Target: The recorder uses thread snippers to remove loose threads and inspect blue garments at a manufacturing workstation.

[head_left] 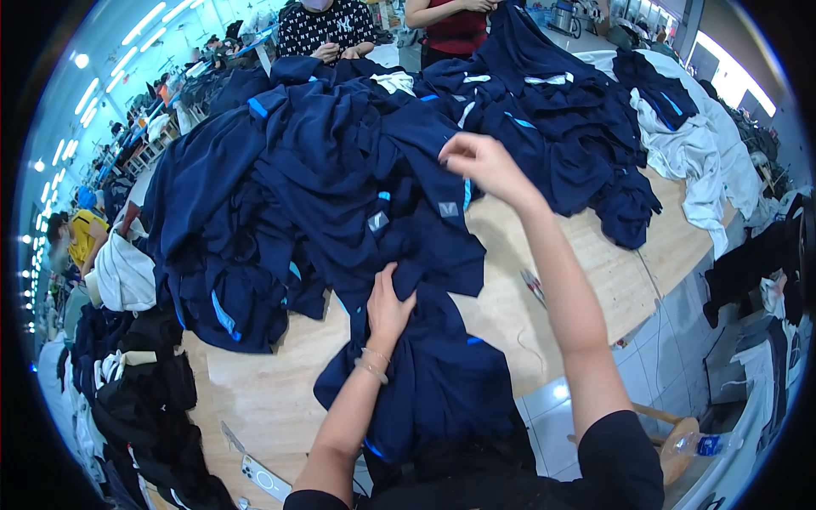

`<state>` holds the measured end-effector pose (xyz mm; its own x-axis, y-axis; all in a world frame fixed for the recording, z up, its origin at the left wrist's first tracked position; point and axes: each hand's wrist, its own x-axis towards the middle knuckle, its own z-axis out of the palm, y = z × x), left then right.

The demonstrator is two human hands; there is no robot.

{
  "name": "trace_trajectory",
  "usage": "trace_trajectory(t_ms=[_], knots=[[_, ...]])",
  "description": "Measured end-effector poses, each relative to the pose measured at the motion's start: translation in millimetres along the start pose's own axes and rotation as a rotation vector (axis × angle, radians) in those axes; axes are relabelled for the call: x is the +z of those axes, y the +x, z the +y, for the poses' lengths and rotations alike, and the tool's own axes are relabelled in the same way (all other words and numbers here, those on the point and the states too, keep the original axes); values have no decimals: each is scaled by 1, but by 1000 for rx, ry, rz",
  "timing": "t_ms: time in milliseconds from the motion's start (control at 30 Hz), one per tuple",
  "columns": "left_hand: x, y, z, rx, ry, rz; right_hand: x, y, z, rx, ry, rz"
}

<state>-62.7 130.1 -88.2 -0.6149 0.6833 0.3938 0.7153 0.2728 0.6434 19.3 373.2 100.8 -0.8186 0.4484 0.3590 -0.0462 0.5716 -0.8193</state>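
The left hand (391, 308) presses into a dark navy, soft-fabric garment (433, 365) at the near edge of a pale wooden table (272, 374). The right hand (489, 166) hovers, fingers curled, by a heaped pile of navy garments (280, 170); whether either hand grasps anything, I cannot tell.

1. My feed comes through bright, lit by rows of ceiling tubes (143, 24) at upper left, with a bluish cast there.
2. At upper right I see a bright strip (736, 74) blown out to white.
3. Glare spots the tiled floor (558, 392); soft shadows fall on the desk (255, 374).
4. The navy cloth (297, 153) loses detail in its darkest folds.
5. I get curved edges, a soft background and a black rim.
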Motion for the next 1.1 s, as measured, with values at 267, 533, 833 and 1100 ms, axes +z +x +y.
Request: trace_trajectory(t_ms=[267,533,833,1100], knots=[[21,24,5,30,96,55,-35,238,171,140,-127,267],[9,23,-7,-44,111,-21,68,370,261,183,-177,302],[5,25,-8,-85,89,-20,61,379,216,402,427,234],[10,28,-5,-34,68,19,-88,327,24,-145,879,159]])
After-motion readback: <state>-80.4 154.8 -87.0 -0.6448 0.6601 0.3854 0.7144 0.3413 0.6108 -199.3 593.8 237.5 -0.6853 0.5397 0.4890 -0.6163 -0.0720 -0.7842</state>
